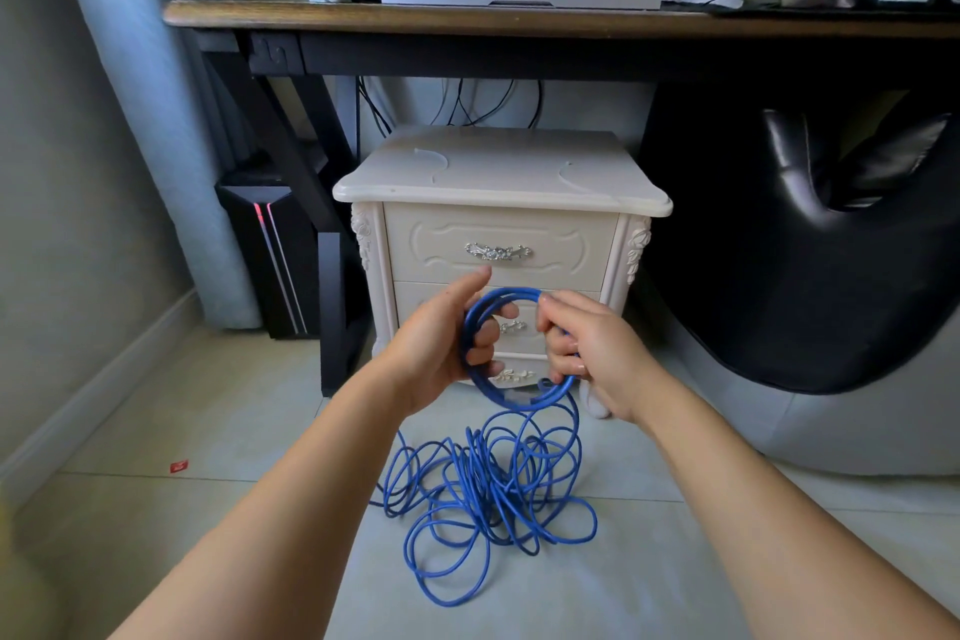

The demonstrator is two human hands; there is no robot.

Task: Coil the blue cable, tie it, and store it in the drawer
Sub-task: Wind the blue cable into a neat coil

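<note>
While blue cable [483, 494] lay tangled on floor [208, 431] before the nightstand [501, 182], left hand [441, 348] and right hand [587, 348] both gripped its coiled end.

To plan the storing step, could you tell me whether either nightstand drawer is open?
No, the top drawer and lower drawer both sit closed.

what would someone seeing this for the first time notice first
The bright blue cable stands out: most of it lies in a loose tangle on the pale floor tiles, in the lower middle of the view. Just above the tangle, the left hand and right hand hold a small coil of the same cable. Behind the hands stands a cream nightstand with both drawers closed, tucked under a dark wooden desk.
</note>
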